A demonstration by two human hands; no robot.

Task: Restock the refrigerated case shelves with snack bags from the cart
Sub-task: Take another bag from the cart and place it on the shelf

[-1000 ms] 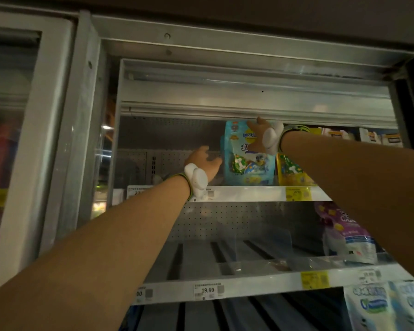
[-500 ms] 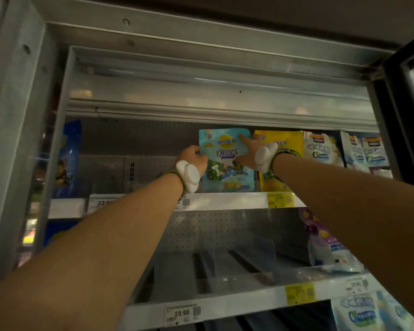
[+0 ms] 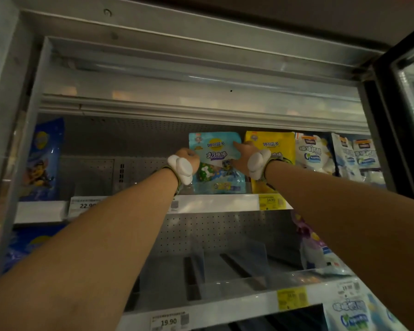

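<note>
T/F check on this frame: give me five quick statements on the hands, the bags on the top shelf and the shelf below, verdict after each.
1. Both hands are at the light blue bag on the top shelf. True.
2. A yellow bag stands to the right of the light blue bag. True.
3. The light blue bag lies flat. False: it stands upright.
4. The shelf below is packed full in the middle. False: bare dividers show there.
5. The right hand touches the light blue bag's front. True; the left hand is at its left edge.
</note>
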